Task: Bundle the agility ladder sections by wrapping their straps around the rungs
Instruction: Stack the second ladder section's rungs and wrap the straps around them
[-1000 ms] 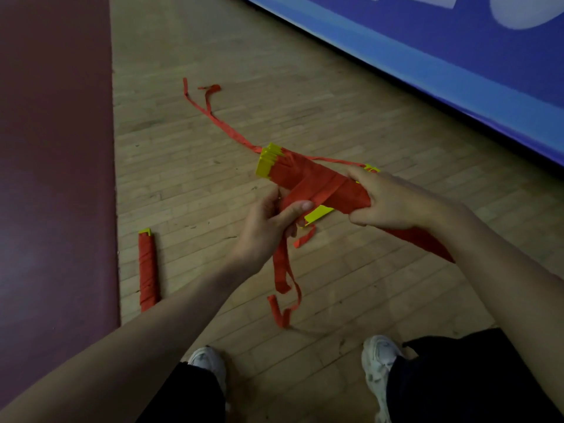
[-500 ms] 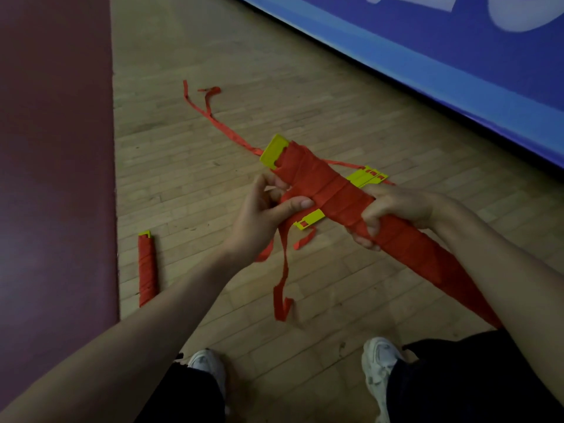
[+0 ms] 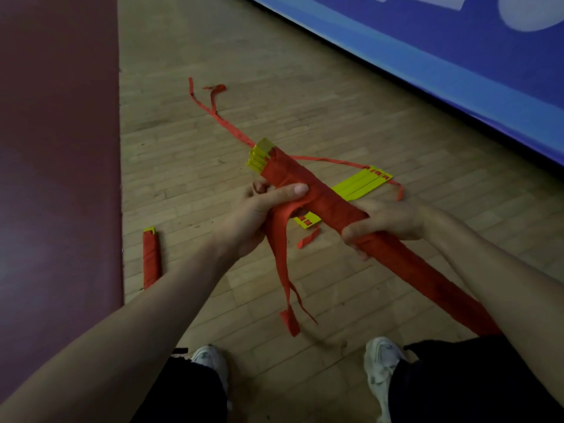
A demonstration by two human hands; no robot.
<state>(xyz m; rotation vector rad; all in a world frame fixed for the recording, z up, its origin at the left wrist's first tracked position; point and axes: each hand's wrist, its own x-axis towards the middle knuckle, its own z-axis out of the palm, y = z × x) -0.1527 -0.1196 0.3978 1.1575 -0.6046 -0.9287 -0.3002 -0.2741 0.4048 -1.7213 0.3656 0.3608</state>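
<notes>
Fingers of the left hand [image 3: 259, 215] pinch the loose red strap [image 3: 282, 257] while the right hand [image 3: 386, 222] grips the wrapped rung bundle [image 3: 308, 190] held mid-scene above the floor; mid-wrap, probably needing another taut turn.

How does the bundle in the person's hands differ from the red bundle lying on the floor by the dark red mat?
The held bundle is off the floor, gripped by the left hand and right hand; the floor bundle lies untouched. The held bundle has loose strap ends dangling; the floor bundle shows none. The held one looks longer. Both are yellow rungs wrapped in red strap.
</notes>
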